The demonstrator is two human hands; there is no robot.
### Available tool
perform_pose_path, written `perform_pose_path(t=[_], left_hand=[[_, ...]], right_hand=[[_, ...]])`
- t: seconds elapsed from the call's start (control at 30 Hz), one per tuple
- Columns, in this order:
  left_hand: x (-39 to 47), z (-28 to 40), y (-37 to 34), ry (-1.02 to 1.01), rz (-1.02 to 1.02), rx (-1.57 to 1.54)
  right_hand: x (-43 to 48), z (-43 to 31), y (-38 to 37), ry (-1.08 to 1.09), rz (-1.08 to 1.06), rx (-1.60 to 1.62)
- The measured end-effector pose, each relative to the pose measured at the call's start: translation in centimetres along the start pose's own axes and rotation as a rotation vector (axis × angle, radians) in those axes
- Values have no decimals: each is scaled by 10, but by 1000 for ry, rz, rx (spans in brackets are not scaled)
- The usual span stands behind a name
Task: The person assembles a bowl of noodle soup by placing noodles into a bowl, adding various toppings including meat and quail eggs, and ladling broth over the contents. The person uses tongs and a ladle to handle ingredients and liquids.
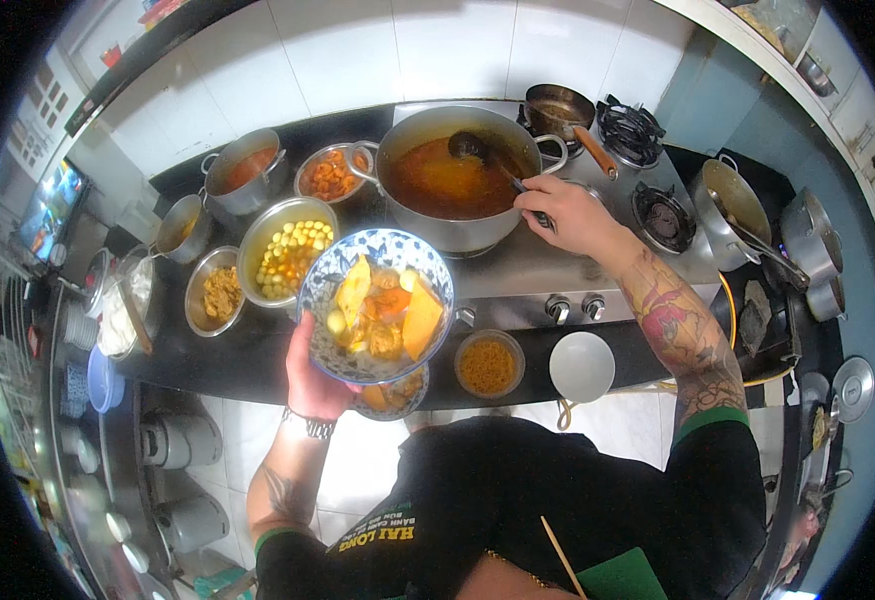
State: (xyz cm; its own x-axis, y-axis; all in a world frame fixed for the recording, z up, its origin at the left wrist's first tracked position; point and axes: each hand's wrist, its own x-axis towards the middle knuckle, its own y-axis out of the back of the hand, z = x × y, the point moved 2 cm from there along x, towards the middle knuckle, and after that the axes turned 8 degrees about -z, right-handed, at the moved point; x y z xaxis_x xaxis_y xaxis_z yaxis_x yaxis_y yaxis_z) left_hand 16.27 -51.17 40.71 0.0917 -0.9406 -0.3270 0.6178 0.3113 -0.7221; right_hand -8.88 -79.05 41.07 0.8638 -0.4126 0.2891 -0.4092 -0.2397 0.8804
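My left hand (319,369) holds up a blue-and-white patterned bowl (308,300) with small eggs, orange-yellow slices and chunks of food in it. In my right hand (569,214) is the handle of a ladle (468,145), whose dark bowl sits in the reddish-brown broth (437,176) of a large two-handled metal pot (449,229). Left of that pot stand a metal bowl of small eggs (295,247) and a bowl of orange-red pieces (329,174). A second patterned bowl with food (396,397) lies partly hidden below the held one.
A frying pan (559,112) and gas burners (662,217) are right of the pot. Near the counter's front edge stand a container of orange-brown food (491,364) and a white bowl (581,367). More pots (246,176) stand left; another holds a ladle (730,202) at right.
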Motion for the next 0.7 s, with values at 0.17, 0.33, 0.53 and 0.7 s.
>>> perform_pose_path(t=[0.17,0.33,0.53,0.7], left_hand=[[13,18,5,30,5,21],[17,30,8,86,24,15],[29,39,3,91,-25,-12],[43,41,-4,113,3,-37]], right_hand=[[5,0,8,-56,154,177],[12,-2,1,-76,50,89],[12,15,10,-597,292,737],[7,11,45,-666,434,947]])
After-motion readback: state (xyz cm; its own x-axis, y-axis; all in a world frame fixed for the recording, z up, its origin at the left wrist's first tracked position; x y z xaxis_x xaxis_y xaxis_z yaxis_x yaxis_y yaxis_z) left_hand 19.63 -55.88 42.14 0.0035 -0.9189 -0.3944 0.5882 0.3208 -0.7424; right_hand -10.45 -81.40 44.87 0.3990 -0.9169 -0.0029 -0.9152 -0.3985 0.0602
